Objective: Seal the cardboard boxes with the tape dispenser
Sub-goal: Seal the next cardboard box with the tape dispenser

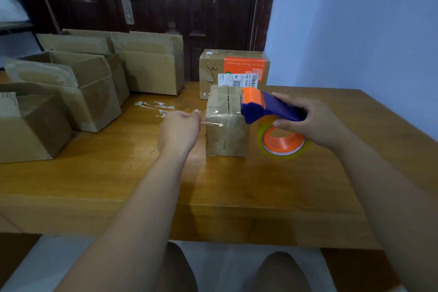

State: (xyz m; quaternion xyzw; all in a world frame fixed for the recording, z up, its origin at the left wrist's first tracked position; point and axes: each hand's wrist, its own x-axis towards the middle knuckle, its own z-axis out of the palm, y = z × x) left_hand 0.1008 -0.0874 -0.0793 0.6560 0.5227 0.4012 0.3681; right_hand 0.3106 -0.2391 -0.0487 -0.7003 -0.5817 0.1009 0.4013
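Wooden and honey-toned, the bench (118, 173) carries everything, its near edge just above the person's knees. Both forearms reach over it, and the hands are apart on either side of a small closed cardboard box (226, 135) standing near the middle. The left hand (180, 129), just left of the box, pinches the free end of a clear tape strip (213, 123) that runs across the box's near upper edge. The right hand (308, 121) is wrapped round the blue handle of the tape dispenser (265, 108). Its orange head meets the box's top right edge, and the orange-cored tape roll (282, 143) sits below the hand. Just behind stands a larger sealed box (213, 66) with an orange label. Open cardboard boxes (94, 92) crowd the bench's left. A dark door (170, 7) and a blue wall (355, 19) lie beyond.
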